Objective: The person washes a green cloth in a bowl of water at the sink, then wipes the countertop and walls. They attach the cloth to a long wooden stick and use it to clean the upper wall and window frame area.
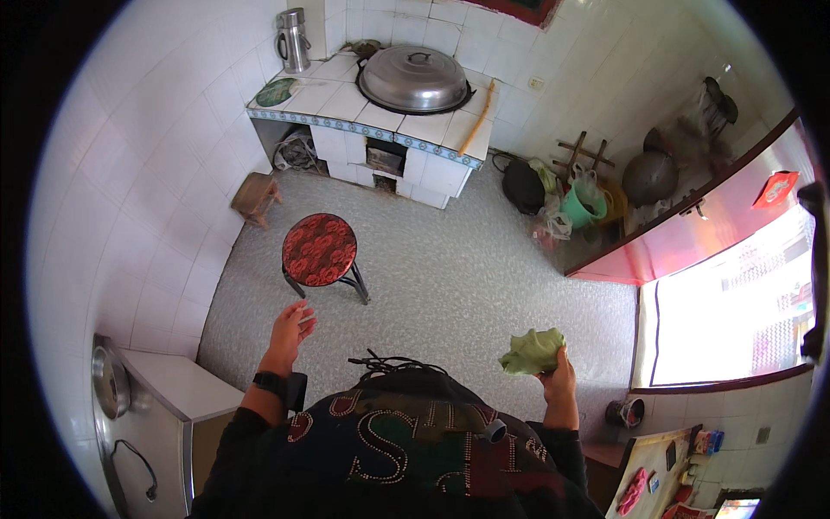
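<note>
My right hand [559,383] grips a crumpled green cloth [534,351] by its right side, held out over the floor. Some of my right fingers are hidden behind the cloth. On the other side my left hand [293,329] is raised with its fingers apart and nothing in them. A dark band [270,384] sits on the left wrist. Just beyond that hand stands a round stool [320,250] with a red flower-patterned seat and dark legs; the hand appears apart from it.
A tiled stove [421,139] with a large metal lid [417,79] stands ahead. A small wooden stool [255,194] is against the left wall. Bags and a green bucket [583,204] sit behind the red door [713,214]. A cabinet [175,383] is at left, a table [648,470] at right.
</note>
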Demonstrator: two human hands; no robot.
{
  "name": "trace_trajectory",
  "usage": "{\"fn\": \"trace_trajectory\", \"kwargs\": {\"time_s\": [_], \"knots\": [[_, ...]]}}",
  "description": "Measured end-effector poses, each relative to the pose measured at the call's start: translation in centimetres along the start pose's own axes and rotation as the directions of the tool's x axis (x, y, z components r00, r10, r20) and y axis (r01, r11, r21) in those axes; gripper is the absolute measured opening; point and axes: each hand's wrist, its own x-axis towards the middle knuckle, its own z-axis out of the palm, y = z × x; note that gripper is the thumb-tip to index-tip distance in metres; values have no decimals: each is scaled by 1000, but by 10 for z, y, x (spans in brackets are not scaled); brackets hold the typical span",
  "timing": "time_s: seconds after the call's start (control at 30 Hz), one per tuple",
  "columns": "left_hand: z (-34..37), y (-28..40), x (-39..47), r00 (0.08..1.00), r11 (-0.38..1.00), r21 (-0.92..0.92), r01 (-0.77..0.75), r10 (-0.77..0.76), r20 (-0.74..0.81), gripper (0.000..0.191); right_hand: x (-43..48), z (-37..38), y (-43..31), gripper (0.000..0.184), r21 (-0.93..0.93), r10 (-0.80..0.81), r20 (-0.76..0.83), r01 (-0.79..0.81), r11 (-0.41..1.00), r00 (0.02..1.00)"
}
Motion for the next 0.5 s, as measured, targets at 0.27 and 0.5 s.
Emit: {"fn": "trace_trajectory", "kwargs": {"time_s": [0.27, 0.5], "knots": [[119, 32, 89, 980, 995, 99, 1, -20, 200, 34, 74, -41, -23, 58, 130, 36, -96, -23, 991, 995], [200, 63, 138, 989, 983, 173, 67, -88, 120, 35, 207, -7, -68, 61, 48, 108, -54, -105, 993, 993]]}}
